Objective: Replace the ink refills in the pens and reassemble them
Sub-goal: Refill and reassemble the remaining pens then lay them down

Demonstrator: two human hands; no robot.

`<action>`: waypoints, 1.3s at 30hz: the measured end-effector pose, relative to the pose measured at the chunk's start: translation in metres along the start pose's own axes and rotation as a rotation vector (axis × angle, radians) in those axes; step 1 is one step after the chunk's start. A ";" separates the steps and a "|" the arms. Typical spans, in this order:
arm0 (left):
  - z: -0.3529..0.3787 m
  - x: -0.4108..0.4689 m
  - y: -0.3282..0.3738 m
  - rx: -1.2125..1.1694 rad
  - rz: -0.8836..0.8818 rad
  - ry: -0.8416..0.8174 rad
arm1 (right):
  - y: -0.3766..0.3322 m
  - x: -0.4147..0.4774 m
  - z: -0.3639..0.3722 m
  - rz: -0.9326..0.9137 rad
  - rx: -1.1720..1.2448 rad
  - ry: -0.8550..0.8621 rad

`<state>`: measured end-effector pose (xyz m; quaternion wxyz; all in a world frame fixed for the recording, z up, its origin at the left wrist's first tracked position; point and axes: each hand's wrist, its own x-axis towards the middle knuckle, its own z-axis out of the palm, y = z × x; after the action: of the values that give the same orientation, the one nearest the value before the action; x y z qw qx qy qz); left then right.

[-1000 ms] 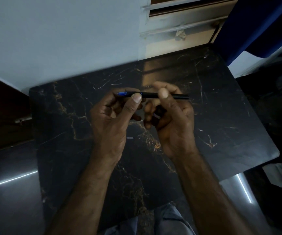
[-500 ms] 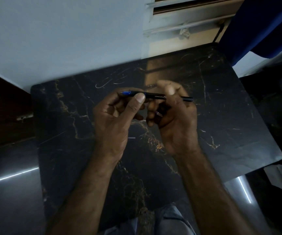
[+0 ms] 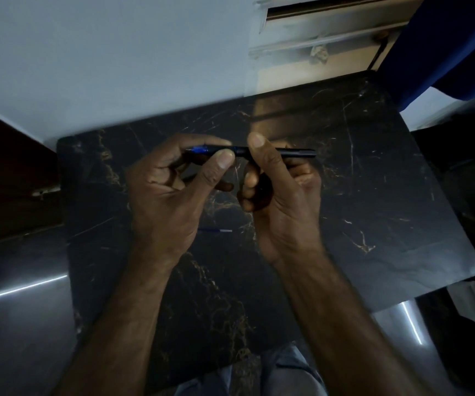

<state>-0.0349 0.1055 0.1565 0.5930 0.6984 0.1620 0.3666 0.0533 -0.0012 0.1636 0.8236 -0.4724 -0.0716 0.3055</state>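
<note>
I hold a dark pen (image 3: 296,151) level above the black marble table (image 3: 387,195), its blue end (image 3: 199,150) pointing left. My left hand (image 3: 170,190) pinches the blue end between thumb and fingers. My right hand (image 3: 282,190) grips the dark barrel, thumb on top, with a dark piece tucked in its curled fingers. A thin refill (image 3: 216,230), blue with a pale tip section, lies on the table between my wrists.
A white wall (image 3: 116,52) rises right behind the table. A window frame (image 3: 330,30) and a blue curtain (image 3: 444,38) are at the upper right. Dark glossy floor surrounds the table, with a pale object (image 3: 470,304) low at the right.
Both hands keep their hold on the pen. My right thumb has slid a little left along the barrel, closer to my left thumb.
</note>
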 end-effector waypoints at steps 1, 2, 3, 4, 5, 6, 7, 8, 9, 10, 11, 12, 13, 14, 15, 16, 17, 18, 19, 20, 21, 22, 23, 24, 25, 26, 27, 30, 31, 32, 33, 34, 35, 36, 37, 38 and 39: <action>-0.003 0.002 0.002 0.014 0.019 -0.004 | -0.001 -0.001 0.003 0.009 0.012 -0.001; -0.005 0.003 0.004 0.029 0.038 -0.008 | -0.001 -0.001 0.006 0.016 0.025 0.000; -0.007 0.005 0.005 0.050 0.061 -0.014 | -0.001 -0.002 0.008 0.021 0.034 0.002; -0.009 0.005 0.006 0.075 0.082 -0.020 | -0.001 -0.002 0.010 0.026 0.043 0.002; -0.010 0.006 0.007 0.097 0.099 -0.022 | -0.001 -0.002 0.012 0.033 0.049 0.005; -0.010 0.007 0.007 0.112 0.110 -0.020 | 0.000 -0.002 0.014 0.044 0.056 0.010; -0.011 0.008 0.006 0.125 0.119 -0.017 | 0.001 -0.001 0.015 0.058 0.061 0.017; -0.013 0.009 0.003 0.137 0.129 -0.020 | 0.002 -0.001 0.016 0.072 0.062 0.025; -0.016 0.009 -0.001 0.147 0.127 -0.036 | 0.004 -0.001 0.017 0.082 0.056 0.039; -0.023 0.010 -0.008 0.157 0.101 -0.064 | 0.007 -0.001 0.016 0.087 0.045 0.061; -0.032 0.011 -0.018 0.178 0.043 -0.100 | 0.010 -0.002 0.015 0.087 0.032 0.091; -0.041 0.011 -0.032 0.226 -0.047 -0.136 | 0.012 -0.002 0.012 0.084 0.023 0.124; -0.050 0.011 -0.050 0.314 -0.165 -0.168 | 0.014 -0.003 0.009 0.081 0.020 0.152; -0.059 0.008 -0.071 0.436 -0.290 -0.194 | 0.016 -0.003 0.005 0.080 0.022 0.170; -0.066 0.004 -0.093 0.563 -0.392 -0.221 | 0.017 -0.004 0.001 0.081 0.024 0.177; -0.073 -0.002 -0.114 0.677 -0.446 -0.258 | 0.018 -0.005 -0.002 0.082 0.022 0.175; -0.078 -0.009 -0.134 0.773 -0.457 -0.308 | 0.018 -0.005 -0.006 0.083 0.015 0.170; -0.083 -0.016 -0.150 0.850 -0.449 -0.362 | 0.019 -0.006 -0.008 0.084 0.006 0.165; -0.086 -0.022 -0.162 0.903 -0.435 -0.399 | 0.019 -0.006 -0.010 0.083 0.000 0.161; -0.090 -0.026 -0.171 0.935 -0.427 -0.420 | 0.020 -0.007 -0.013 0.082 -0.004 0.160; -0.092 -0.030 -0.178 0.952 -0.427 -0.434 | 0.020 -0.007 -0.015 0.081 -0.004 0.159; -0.094 -0.033 -0.182 0.963 -0.435 -0.446 | 0.020 -0.007 -0.016 0.082 -0.002 0.162; -0.095 -0.035 -0.184 0.972 -0.443 -0.450 | 0.021 -0.008 -0.018 0.085 0.001 0.167; -0.096 -0.037 -0.186 0.977 -0.444 -0.444 | 0.021 -0.008 -0.018 0.091 0.004 0.173; -0.097 -0.037 -0.187 0.975 -0.446 -0.433 | 0.021 -0.008 -0.018 0.095 0.006 0.176; -0.096 -0.037 -0.188 0.970 -0.457 -0.430 | 0.021 -0.008 -0.018 0.099 0.007 0.176; -0.096 -0.037 -0.188 0.965 -0.475 -0.432 | 0.022 -0.008 -0.017 0.099 0.006 0.175; -0.091 -0.034 -0.178 0.943 -0.524 -0.418 | 0.022 -0.008 -0.014 0.073 0.006 0.166; -0.090 -0.032 -0.172 0.900 -0.503 -0.368 | 0.022 -0.008 -0.013 0.054 0.004 0.161; -0.086 -0.029 -0.163 0.810 -0.474 -0.293 | 0.020 -0.007 -0.012 0.030 -0.001 0.156; -0.081 -0.025 -0.151 0.651 -0.464 -0.194 | 0.019 -0.007 -0.012 0.002 -0.010 0.153; -0.075 -0.020 -0.135 0.423 -0.483 -0.081 | 0.017 -0.007 -0.012 -0.029 -0.023 0.154; -0.067 -0.014 -0.115 0.157 -0.501 0.038 | 0.014 -0.006 -0.011 -0.064 -0.033 0.155; -0.060 -0.009 -0.094 -0.079 -0.487 0.136 | 0.011 -0.005 -0.009 -0.100 -0.036 0.154; -0.053 -0.005 -0.075 -0.255 -0.449 0.193 | 0.008 -0.005 -0.007 -0.132 -0.035 0.149; -0.047 -0.002 -0.056 -0.373 -0.407 0.212 | 0.005 -0.005 -0.004 -0.156 -0.034 0.138; -0.041 0.000 -0.041 -0.458 -0.378 0.209 | 0.001 -0.005 -0.002 -0.174 -0.034 0.124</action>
<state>-0.0558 0.1445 0.1190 0.7725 0.4628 0.2623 0.3469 0.0496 -0.0049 0.1627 0.8417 -0.4964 -0.0665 0.2019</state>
